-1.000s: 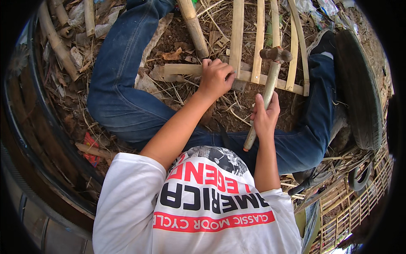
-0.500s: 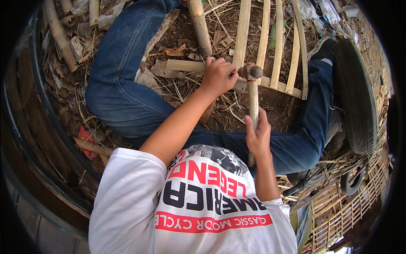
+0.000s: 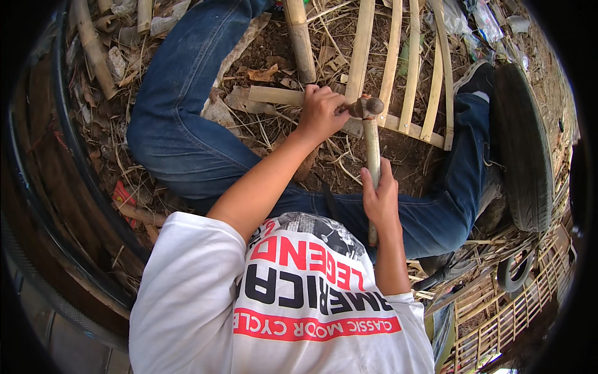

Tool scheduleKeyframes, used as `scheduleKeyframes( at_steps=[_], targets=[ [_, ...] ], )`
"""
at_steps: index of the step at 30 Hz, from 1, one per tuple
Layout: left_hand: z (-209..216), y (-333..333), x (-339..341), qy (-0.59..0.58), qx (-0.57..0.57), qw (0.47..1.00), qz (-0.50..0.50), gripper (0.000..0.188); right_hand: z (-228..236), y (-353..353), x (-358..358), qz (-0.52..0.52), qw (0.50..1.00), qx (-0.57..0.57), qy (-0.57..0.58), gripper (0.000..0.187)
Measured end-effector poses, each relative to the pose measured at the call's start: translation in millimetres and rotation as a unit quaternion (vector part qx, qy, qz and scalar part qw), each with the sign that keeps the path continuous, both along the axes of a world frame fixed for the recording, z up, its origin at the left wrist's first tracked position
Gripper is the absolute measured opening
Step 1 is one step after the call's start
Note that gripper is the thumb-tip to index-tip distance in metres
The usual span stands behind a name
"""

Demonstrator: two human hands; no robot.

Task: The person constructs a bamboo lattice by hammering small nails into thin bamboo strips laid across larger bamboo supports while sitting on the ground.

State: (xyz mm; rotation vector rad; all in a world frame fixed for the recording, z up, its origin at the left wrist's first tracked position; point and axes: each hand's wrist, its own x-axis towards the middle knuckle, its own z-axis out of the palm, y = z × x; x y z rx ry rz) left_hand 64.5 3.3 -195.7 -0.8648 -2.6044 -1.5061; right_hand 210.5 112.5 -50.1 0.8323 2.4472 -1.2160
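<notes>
My right hand [image 3: 381, 193] is wrapped round the wooden handle of a hammer [image 3: 372, 146]. The rusty, round-ended metal head of that hammer is right beside the fingertips of my left hand [image 3: 322, 112]. My left hand is closed in a pinch over a crosswise bamboo strip [image 3: 271, 95]; whatever the fingertips hold is hidden. Several long bamboo slats [image 3: 361, 50] run away from this strip, side by side, with gaps between them. A thick round bamboo pole [image 3: 300, 47] ends just beyond my left knuckles.
My jeans-clad legs bend round the work on both sides. A black tyre [image 3: 526, 149] stands at the right, near my shoe [image 3: 476, 78]. A woven bamboo lattice [image 3: 511, 311] lies at lower right. Bamboo pieces [image 3: 93, 50], dry leaves and plastic litter cover the ground.
The hammer head has shifted slightly left, closer to my left fingertips. Both hands keep their grips, and the whole view has moved a little.
</notes>
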Motion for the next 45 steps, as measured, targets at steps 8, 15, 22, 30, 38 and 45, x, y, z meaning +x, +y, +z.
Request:
scheduleKeyframes(
  at_steps=[8, 15, 22, 30, 38, 45],
  targets=[
    [8.5, 2.3, -5.3, -0.053, -0.039, 0.998, -0.013, 0.016, -1.1, 0.0, -0.2, -0.034, 0.999, -0.006, -0.012, 0.026],
    [7.5, 0.8, -6.8, -0.055, -0.044, 0.997, -0.017, 0.015, -12.0, -4.0, 13.3, -0.065, 0.997, -0.032, 0.005, 0.031],
    [7.2, 2.5, -5.9, -0.075, -0.051, 0.996, -0.015, 0.013, -5.7, -8.3, -0.2, -0.027, 1.000, 0.007, 0.014, 0.030],
    [7.6, 1.0, -7.2, -0.075, -0.049, 0.996, -0.021, 0.012, 0.3, -3.8, -4.8, -0.014, 1.000, 0.014, 0.010, 0.026],
    [3.2, -0.5, -5.7, -0.062, -0.051, 0.997, -0.019, 0.014, 0.7, -2.4, -1.3, -0.012, 0.999, 0.021, 0.028, 0.030],
    [4.9, 1.4, -7.1, -0.079, -0.055, 0.995, -0.030, 0.014, 4.4, -7.5, 7.0, -0.047, 0.999, -0.017, 0.005, 0.030]
  ],
)
